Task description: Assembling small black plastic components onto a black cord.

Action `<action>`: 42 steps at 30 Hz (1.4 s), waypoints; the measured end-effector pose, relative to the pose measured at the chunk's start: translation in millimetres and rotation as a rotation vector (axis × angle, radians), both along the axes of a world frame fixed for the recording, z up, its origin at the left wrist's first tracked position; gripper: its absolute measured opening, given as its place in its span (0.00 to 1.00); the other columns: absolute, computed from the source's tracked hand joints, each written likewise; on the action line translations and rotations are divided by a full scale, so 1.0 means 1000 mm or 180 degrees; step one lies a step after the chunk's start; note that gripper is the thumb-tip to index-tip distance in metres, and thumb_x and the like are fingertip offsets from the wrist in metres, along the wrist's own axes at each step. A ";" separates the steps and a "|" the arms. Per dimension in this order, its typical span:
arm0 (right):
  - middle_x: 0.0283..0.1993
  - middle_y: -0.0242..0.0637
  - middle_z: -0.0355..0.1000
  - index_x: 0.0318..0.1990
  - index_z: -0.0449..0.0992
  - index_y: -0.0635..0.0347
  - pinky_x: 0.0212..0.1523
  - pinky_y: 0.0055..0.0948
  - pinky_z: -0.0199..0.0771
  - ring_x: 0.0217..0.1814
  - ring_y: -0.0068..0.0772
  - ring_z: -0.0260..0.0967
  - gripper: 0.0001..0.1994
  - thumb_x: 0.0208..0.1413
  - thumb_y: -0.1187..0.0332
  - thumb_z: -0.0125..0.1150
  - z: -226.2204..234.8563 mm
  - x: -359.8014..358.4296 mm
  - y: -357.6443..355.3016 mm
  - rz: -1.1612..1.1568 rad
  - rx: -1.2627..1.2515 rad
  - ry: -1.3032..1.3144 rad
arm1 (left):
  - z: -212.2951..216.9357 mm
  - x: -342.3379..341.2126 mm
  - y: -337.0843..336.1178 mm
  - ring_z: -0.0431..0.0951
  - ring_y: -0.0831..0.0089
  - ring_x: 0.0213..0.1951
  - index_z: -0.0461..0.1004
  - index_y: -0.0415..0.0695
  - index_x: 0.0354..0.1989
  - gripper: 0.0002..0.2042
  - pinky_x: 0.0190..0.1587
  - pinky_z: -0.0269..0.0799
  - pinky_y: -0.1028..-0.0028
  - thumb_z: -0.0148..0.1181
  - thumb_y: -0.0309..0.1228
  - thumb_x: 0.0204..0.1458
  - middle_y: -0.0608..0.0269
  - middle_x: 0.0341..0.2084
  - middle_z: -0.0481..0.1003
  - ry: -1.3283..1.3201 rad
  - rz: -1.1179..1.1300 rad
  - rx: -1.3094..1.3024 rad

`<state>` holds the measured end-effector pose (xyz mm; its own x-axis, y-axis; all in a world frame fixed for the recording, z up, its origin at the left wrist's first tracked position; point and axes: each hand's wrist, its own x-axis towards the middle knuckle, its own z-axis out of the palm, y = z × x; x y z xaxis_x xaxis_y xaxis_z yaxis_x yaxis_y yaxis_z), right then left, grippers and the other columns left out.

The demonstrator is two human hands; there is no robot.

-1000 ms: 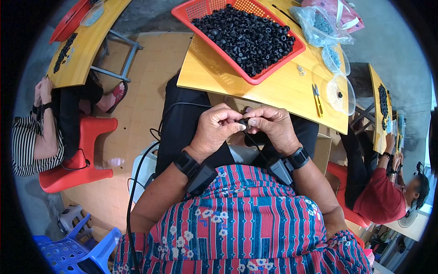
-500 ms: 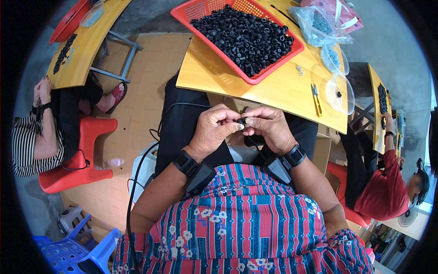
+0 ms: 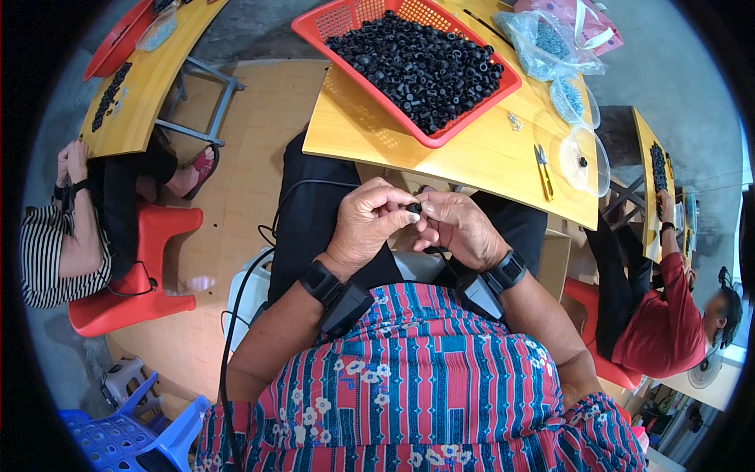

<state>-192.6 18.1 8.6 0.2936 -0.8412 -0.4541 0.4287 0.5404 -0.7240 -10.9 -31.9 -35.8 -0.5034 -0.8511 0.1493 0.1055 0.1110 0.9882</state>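
Observation:
Above my lap, just off the table's near edge, my left hand (image 3: pixel 363 220) pinches a small round black plastic part (image 3: pixel 414 208) between thumb and forefinger. Against the part's other side, my right hand (image 3: pixel 465 228) has its thumb and forefinger pressed together, the other fingers curled below. Anything in that right pinch is too small to make out. On the table ahead, a red plastic basket (image 3: pixel 431 140) is heaped with many similar black parts (image 3: pixel 421 67). To its right lie yellow-handled thread snips (image 3: pixel 544 173) and a little cluster of tiny shiny pieces (image 3: pixel 515 122).
A clear round lid (image 3: pixel 568 157) bears one black part, beside clear bags of small bluish pieces (image 3: pixel 550 43). A black cable (image 3: pixel 236 315) runs along my left side. Co-workers sit at tables left (image 3: pixel 59 244) and right (image 3: pixel 661 330); a blue plastic chair (image 3: pixel 118 440) stands lower left.
The right thumb and forefinger have shifted slightly back from the black part and turned, leaving more of it showing. My left hand has stayed nearly in place.

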 end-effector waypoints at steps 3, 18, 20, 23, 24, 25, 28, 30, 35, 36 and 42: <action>0.26 0.26 0.65 0.34 0.71 0.60 0.31 0.23 0.73 0.25 0.18 0.64 0.11 0.62 0.62 0.53 -0.001 0.000 0.001 0.0028 -0.0078 0.0125 | 0.001 -0.001 0.000 0.68 0.84 0.28 0.79 0.40 0.34 0.08 0.31 0.65 0.83 0.67 0.21 0.44 0.71 0.27 0.70 -0.0047 0.0002 -0.0054; 0.31 0.26 0.65 0.44 0.69 0.59 0.32 0.19 0.67 0.30 0.17 0.62 0.12 0.63 0.59 0.50 -0.006 0.004 0.006 0.0091 -0.0743 0.1139 | 0.000 -0.001 0.002 0.70 0.85 0.36 0.68 0.37 0.56 0.22 0.42 0.71 0.82 0.64 0.23 0.50 0.70 0.36 0.71 0.0553 -0.0616 0.0985; 0.32 0.29 0.66 0.44 0.68 0.61 0.33 0.21 0.68 0.32 0.20 0.64 0.11 0.63 0.62 0.49 -0.010 0.004 0.006 0.0144 -0.1395 0.1705 | -0.002 -0.001 0.002 0.70 0.84 0.38 0.62 0.36 0.61 0.28 0.45 0.71 0.80 0.63 0.24 0.52 0.67 0.41 0.71 0.0885 -0.0928 0.1260; 0.35 0.36 0.68 0.45 0.67 0.63 0.40 0.26 0.70 0.38 0.26 0.68 0.10 0.62 0.67 0.49 0.006 0.009 0.005 0.0414 -0.1632 0.2283 | -0.003 0.001 0.002 0.70 0.84 0.42 0.57 0.34 0.64 0.30 0.47 0.71 0.80 0.62 0.28 0.54 0.64 0.46 0.70 0.0606 -0.1087 0.1342; 0.36 0.37 0.69 0.45 0.67 0.63 0.42 0.27 0.70 0.39 0.28 0.68 0.10 0.62 0.67 0.49 0.011 0.010 0.005 0.0502 -0.1501 0.2372 | -0.006 0.002 0.001 0.71 0.83 0.41 0.60 0.35 0.62 0.29 0.44 0.72 0.80 0.62 0.31 0.54 0.63 0.47 0.71 0.0551 -0.1044 0.1217; 0.37 0.38 0.69 0.45 0.66 0.63 0.43 0.29 0.69 0.40 0.30 0.69 0.10 0.62 0.68 0.49 0.013 0.011 0.005 0.0577 -0.1365 0.2471 | -0.001 0.000 0.001 0.71 0.84 0.39 0.61 0.35 0.61 0.27 0.41 0.72 0.82 0.62 0.30 0.54 0.65 0.43 0.71 0.0506 -0.0975 0.1201; 0.37 0.43 0.69 0.46 0.65 0.63 0.46 0.33 0.69 0.41 0.40 0.70 0.09 0.60 0.72 0.49 0.008 0.013 0.005 0.0391 -0.2031 0.2778 | 0.011 -0.002 0.004 0.71 0.86 0.34 0.65 0.35 0.59 0.24 0.35 0.72 0.84 0.62 0.29 0.54 0.70 0.35 0.70 0.0423 -0.0811 0.1116; 0.37 0.43 0.69 0.46 0.65 0.64 0.46 0.33 0.69 0.41 0.41 0.70 0.09 0.59 0.73 0.49 0.008 0.014 0.005 0.0381 -0.2132 0.2842 | 0.010 -0.002 0.005 0.71 0.86 0.33 0.66 0.35 0.58 0.24 0.34 0.72 0.84 0.62 0.29 0.54 0.70 0.35 0.70 0.0436 -0.0765 0.1012; 0.37 0.43 0.70 0.46 0.66 0.64 0.45 0.33 0.69 0.41 0.41 0.70 0.09 0.59 0.74 0.49 0.010 0.015 0.004 0.0358 -0.2140 0.2702 | 0.009 -0.001 0.005 0.70 0.86 0.31 0.67 0.36 0.57 0.23 0.33 0.72 0.84 0.63 0.29 0.53 0.70 0.34 0.69 0.0299 -0.0698 0.0913; 0.37 0.43 0.70 0.46 0.66 0.63 0.45 0.33 0.69 0.41 0.40 0.71 0.09 0.59 0.75 0.49 0.010 0.015 0.004 0.0358 -0.2113 0.2719 | 0.009 -0.001 0.005 0.70 0.86 0.31 0.67 0.36 0.57 0.23 0.33 0.72 0.84 0.63 0.29 0.53 0.70 0.33 0.69 0.0253 -0.0686 0.0926; 0.39 0.43 0.70 0.46 0.66 0.63 0.46 0.34 0.69 0.43 0.43 0.71 0.09 0.58 0.75 0.49 0.014 0.015 0.003 0.0385 -0.2096 0.2876 | 0.010 -0.003 0.006 0.70 0.86 0.34 0.67 0.37 0.57 0.23 0.35 0.71 0.85 0.63 0.30 0.53 0.70 0.34 0.67 0.0358 -0.0635 0.0883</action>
